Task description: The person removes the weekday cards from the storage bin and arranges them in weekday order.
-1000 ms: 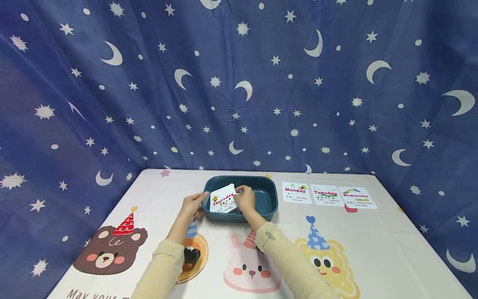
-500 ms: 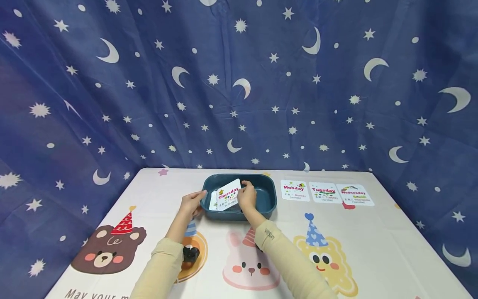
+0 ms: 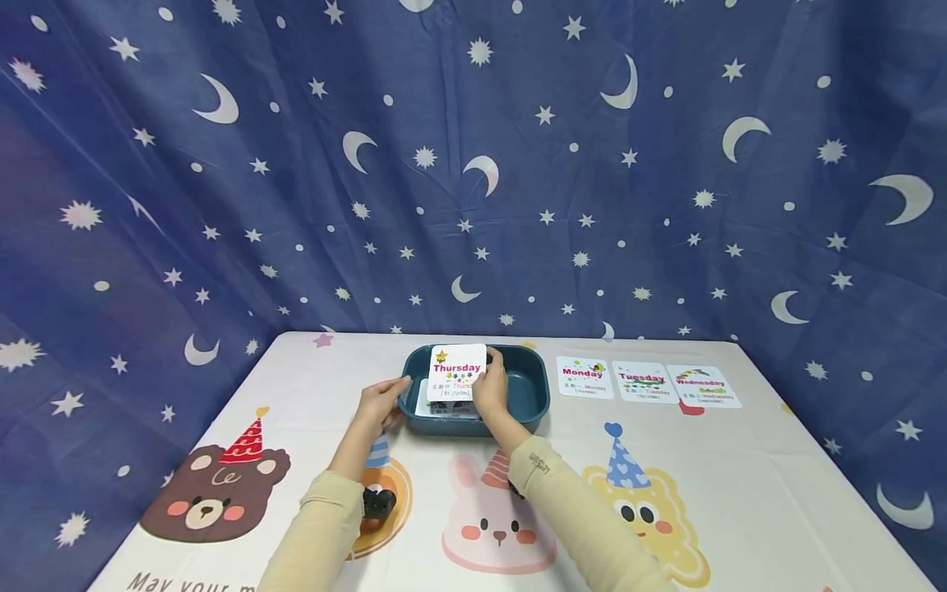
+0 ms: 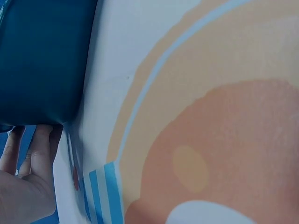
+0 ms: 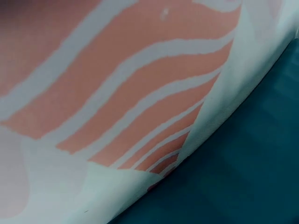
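Observation:
A white card printed "Thursday" [image 3: 455,374] stands nearly upright over the dark teal plastic tub [image 3: 444,427]. My right hand [image 3: 491,393] pinches its right edge; some fingers are hidden behind it. My left hand [image 3: 377,406] holds the tub's left end, with fingers against the outer wall in the left wrist view. Below the Thursday card, more white card [image 3: 422,401] shows inside the tub, mostly covered. The right wrist view has only the tub's wall [image 5: 243,163] and tablecloth, with no hand visible.
Right of the tub, a Monday card [image 3: 584,378], a Tuesday card [image 3: 645,382] and a Wednesday card [image 3: 704,386] lie in a row. A cartoon-printed cloth [image 3: 769,493] covers the table. Behind it hangs a blue star-and-moon curtain [image 3: 414,205].
The Thursday card has risen and turned from tilted to nearly level, shifting right in my right hand. Other card has come into view beneath it. My left hand stays at the tub's end.

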Demonstrator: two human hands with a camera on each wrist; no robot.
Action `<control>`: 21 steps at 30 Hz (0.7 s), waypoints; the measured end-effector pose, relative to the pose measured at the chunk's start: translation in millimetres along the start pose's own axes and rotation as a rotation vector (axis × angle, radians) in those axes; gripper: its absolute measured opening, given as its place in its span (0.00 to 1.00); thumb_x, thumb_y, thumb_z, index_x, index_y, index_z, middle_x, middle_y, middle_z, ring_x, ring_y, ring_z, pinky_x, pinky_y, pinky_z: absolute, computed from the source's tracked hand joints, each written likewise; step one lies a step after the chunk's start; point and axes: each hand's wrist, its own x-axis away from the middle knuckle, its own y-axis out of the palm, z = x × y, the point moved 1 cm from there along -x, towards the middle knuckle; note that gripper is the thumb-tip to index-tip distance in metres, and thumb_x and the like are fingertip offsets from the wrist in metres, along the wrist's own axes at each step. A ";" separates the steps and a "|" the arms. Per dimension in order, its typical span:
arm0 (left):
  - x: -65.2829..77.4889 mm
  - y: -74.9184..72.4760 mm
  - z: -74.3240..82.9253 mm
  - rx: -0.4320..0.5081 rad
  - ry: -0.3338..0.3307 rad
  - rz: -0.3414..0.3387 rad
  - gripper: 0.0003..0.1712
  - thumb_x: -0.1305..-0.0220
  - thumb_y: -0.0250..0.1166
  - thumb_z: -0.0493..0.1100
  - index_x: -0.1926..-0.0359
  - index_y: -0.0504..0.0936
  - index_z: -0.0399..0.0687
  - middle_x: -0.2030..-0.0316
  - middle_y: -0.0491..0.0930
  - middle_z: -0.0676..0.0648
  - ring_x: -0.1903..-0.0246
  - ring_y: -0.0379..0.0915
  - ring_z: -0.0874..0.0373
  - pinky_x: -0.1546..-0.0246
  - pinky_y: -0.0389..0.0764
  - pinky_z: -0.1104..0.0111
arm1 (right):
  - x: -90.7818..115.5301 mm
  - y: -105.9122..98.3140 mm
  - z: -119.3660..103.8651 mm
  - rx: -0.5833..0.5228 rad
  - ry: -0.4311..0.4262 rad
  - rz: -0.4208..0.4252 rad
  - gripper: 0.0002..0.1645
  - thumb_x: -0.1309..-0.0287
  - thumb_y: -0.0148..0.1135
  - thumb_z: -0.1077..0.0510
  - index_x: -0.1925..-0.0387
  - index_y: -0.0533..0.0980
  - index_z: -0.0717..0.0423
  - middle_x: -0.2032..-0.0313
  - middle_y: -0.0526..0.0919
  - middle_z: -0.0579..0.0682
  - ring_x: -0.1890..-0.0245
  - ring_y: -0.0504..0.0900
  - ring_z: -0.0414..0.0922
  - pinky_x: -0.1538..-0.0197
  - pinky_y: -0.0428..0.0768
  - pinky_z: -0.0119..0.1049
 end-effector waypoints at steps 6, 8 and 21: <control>3.1 -1.0 -0.6 -0.008 -0.010 -0.010 0.28 0.37 0.62 0.50 0.41 0.73 0.37 0.86 0.76 0.56 0.95 0.53 0.69 0.88 0.62 0.79 | -0.4 -2.6 0.7 -0.112 0.033 -0.011 0.33 0.43 0.43 0.76 0.35 0.59 0.61 0.65 0.72 0.58 0.79 0.66 0.40 0.76 0.63 0.29; 3.3 -1.2 -1.8 -0.010 -0.010 -0.009 0.28 0.37 0.62 0.50 0.41 0.73 0.38 0.86 0.77 0.55 0.95 0.52 0.69 0.89 0.61 0.78 | 0.1 -4.8 0.0 -0.155 0.039 -0.033 0.36 0.45 0.44 0.76 0.34 0.58 0.60 0.65 0.69 0.57 0.82 0.63 0.39 0.78 0.62 0.28; -1.3 -0.9 -0.4 -0.031 -0.001 -0.001 0.29 0.37 0.62 0.51 0.40 0.73 0.39 0.83 0.78 0.53 0.95 0.54 0.69 0.88 0.64 0.78 | 3.8 -22.7 -10.1 -0.230 0.070 -0.178 0.40 0.47 0.45 0.76 0.32 0.58 0.51 0.64 0.65 0.54 0.79 0.63 0.40 0.77 0.62 0.27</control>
